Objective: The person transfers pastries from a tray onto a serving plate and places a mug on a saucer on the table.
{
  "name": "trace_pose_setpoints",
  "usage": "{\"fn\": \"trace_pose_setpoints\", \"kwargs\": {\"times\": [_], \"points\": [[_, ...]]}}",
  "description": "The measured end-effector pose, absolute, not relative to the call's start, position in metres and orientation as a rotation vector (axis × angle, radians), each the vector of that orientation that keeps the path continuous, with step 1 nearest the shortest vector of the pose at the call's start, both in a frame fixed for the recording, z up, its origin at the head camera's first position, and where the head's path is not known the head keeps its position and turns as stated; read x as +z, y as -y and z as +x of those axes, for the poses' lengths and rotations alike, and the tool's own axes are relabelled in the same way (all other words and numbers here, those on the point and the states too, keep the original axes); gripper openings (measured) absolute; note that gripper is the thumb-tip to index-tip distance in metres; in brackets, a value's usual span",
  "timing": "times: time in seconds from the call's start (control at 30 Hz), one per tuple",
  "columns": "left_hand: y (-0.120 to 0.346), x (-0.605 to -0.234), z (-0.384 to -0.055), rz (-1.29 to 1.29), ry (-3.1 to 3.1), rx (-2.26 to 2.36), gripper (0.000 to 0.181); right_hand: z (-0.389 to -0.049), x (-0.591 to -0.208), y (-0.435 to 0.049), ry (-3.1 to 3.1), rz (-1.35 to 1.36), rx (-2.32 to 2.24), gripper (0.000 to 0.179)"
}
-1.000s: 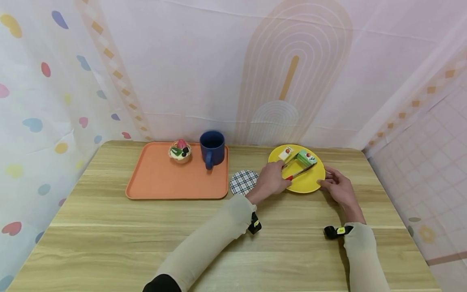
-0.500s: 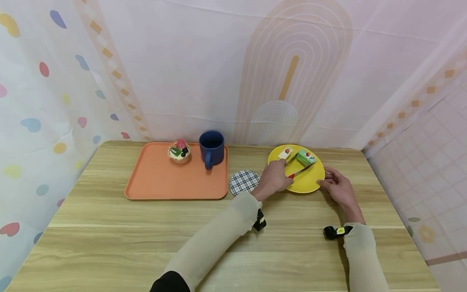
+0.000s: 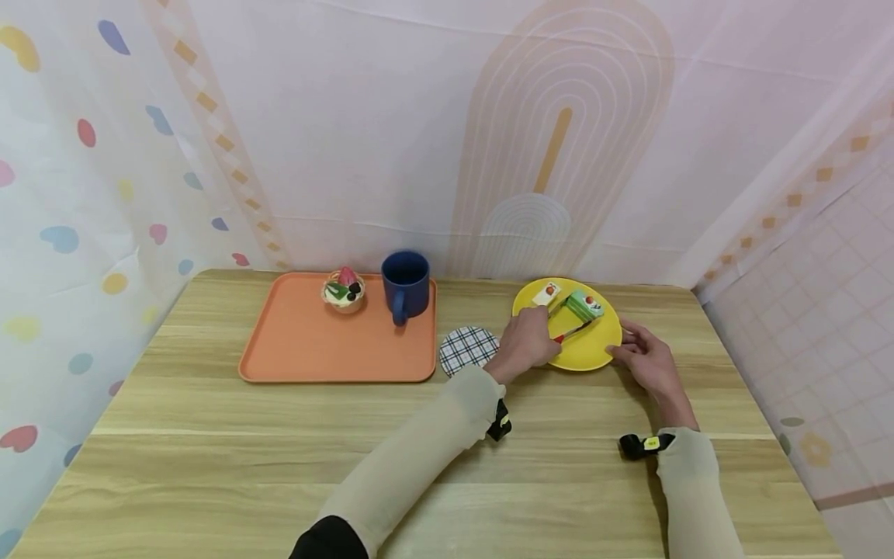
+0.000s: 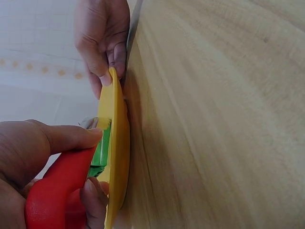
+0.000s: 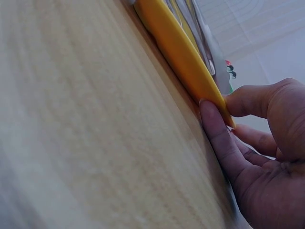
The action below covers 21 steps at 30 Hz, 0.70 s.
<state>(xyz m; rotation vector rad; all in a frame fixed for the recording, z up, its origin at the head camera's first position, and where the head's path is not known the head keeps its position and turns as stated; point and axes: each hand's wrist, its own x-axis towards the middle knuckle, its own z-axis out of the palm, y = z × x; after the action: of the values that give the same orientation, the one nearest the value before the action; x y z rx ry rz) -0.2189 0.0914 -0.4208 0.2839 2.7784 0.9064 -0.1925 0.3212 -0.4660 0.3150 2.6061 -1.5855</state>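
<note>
My left hand grips red-handled metal tongs over the yellow plate. The tongs' arms lie on either side of a green cake slice, which rests on the plate. Whether both arms touch the slice, I cannot tell. A small white cake piece with a red topping lies farther back on the plate. At the plate's right edge, my right hand pinches the rim between thumb and fingers, as the right wrist view also shows.
An orange tray to the left bears a fruit tart and a blue mug. Between tray and plate lies a checked round coaster, partly behind the left wrist. A patterned curtain stands behind the table.
My left hand has shifted slightly to the right. The near arm of the tongs has drawn in toward the green cake slice. My right hand stays on the plate's rim.
</note>
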Motion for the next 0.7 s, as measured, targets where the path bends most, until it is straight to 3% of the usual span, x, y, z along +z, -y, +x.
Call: {"fn": "trace_pose_setpoints", "kwargs": {"times": [0.7], "points": [[-0.0857,-0.419,-0.2147,0.33,-2.814,0.965,0.064,-0.1914,-0.4655,-0.3195,-2.631,0.318,-1.566,0.066]]}}
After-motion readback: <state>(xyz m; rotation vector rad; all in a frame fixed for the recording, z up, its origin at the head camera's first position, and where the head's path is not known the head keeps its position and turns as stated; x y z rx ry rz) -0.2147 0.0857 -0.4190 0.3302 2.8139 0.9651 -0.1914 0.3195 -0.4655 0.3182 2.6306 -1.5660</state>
